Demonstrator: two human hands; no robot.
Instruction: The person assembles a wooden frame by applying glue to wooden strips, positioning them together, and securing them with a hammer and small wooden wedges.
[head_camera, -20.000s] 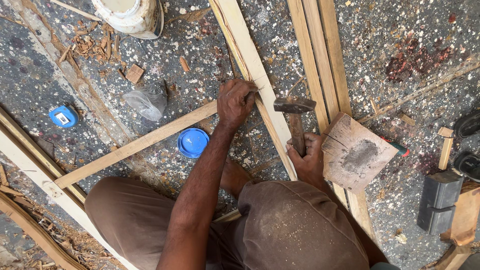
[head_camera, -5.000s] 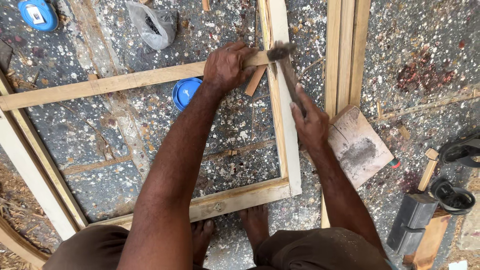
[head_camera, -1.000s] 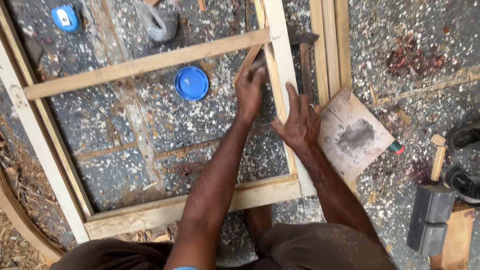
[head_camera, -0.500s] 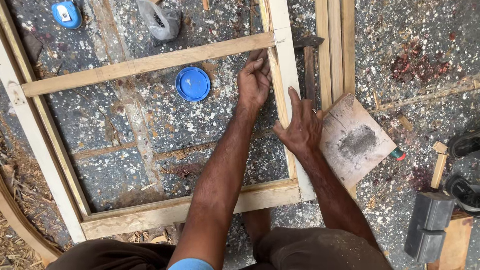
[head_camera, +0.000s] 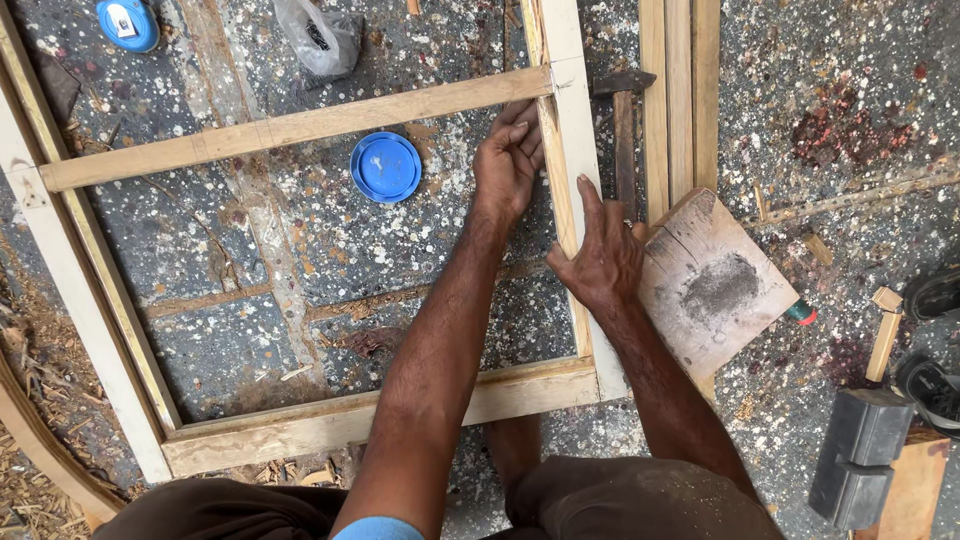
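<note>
On the floor, blue lid (head_camera: 386, 167) beside left hand (head_camera: 508, 160), both hands' fingers (head_camera: 590, 205) open against wooden frame (head_camera: 572, 190).

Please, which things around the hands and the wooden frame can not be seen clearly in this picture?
- Head view: the left hand covers the inner edge of the frame's right rail; anything pinched in its fingertips is hidden.
- The hammer: its lower handle disappears behind the right hand and the wooden block.
- The plastic bag: cut off by the top edge, contents too small.

Rough pale wooden frame (head_camera: 300, 125), glossy blue plastic lid (head_camera: 386, 167), speckled concrete floor (head_camera: 820, 90)
</note>
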